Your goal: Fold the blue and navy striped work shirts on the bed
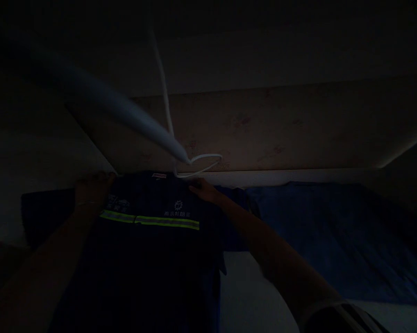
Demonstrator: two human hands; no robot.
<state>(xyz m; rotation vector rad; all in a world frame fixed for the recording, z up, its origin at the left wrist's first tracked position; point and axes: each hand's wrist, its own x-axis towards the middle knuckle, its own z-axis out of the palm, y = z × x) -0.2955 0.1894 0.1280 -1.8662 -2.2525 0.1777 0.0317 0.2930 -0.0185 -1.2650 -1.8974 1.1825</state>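
A dark blue work jacket [149,254] is spread out in front of me, with a yellow-green and grey reflective stripe across it. White lettering and a gear-shaped emblem sit above the stripe, and a small pale label shows at the collar. My left hand [93,188] has its fingers curled over the shoulder at the left. On the opposite shoulder, my right hand [205,190] pinches the fabric near the collar. Deep shadow hides the jacket's lower part and much of both hands.
A pale pole [125,108] slants down from the upper left, close to the camera. A white cord [164,88] hangs and loops above the collar. Blue cloth [308,226] lies at the right on a pale surface [253,291]. A flower-patterned panel [264,125] stands behind.
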